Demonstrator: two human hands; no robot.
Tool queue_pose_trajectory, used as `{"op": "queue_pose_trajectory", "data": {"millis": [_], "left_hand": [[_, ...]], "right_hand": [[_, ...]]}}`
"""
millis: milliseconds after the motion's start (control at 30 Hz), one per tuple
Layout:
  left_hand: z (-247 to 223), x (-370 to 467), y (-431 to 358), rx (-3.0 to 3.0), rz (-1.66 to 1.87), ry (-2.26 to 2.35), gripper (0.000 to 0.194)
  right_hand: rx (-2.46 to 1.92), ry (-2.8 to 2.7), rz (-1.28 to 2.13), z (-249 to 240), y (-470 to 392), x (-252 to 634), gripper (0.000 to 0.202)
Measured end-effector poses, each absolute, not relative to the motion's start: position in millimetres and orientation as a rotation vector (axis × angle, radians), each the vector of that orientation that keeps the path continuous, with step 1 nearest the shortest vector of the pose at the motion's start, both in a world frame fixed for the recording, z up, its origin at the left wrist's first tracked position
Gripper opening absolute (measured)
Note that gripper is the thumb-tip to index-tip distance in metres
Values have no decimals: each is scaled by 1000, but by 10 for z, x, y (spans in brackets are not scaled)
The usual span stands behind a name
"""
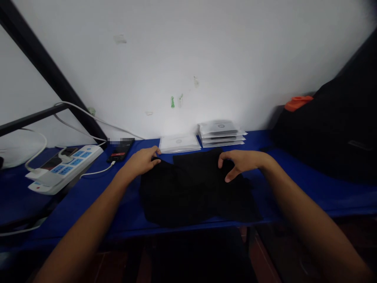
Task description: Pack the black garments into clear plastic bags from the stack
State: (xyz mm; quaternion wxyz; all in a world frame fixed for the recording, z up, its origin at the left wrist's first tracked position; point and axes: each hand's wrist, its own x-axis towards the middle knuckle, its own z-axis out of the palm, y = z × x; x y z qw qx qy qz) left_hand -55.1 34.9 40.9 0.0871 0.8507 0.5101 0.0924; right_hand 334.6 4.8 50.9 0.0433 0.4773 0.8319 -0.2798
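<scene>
A black cloth garment point(188, 188), its exact kind unclear, lies spread and partly folded on the blue-covered table point(297, 177). At its far left corner is my left hand point(144, 160), thumb and fingers closed around a bit of the fabric. My right hand point(244, 161) rests over the right part of the cloth. Its thumb and fingers are curved and apart, with the dark fabric beneath them. Folds are hard to make out in the black material.
Against the wall stand a stack of clear-packed flat packets point(222, 135) and a lower packet pile point(179, 143). A phone point(122, 149) on a white cable and a power strip point(69, 169) lie to the left. A large black bag point(330, 129) fills the right side.
</scene>
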Motion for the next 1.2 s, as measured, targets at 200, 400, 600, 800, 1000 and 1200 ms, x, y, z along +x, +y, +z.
{"op": "queue_pose_trajectory", "data": {"millis": [200,400,600,800,1000,1200], "left_hand": [[421,-400,254,2783,394,1287,18],[422,-224,83,2690,211,609,17],[305,-200,121,2618,298,882,35],[318,-208,150,2689,367,1353,49],[524,-267,80,2496,330,1223,33],[459,-265,62,2378,10,1275,41]], "right_hand": [[1396,2602,-831,448,60,3312,30],[1351,2674,-946,472,109,3368,15],[1715,3025,-795,360,216,3308,16],[2118,3125,0,275,228,3180,18],[1598,3026,-375,431,98,3183,23],[1446,2720,-745,350,115,3196,33]]}}
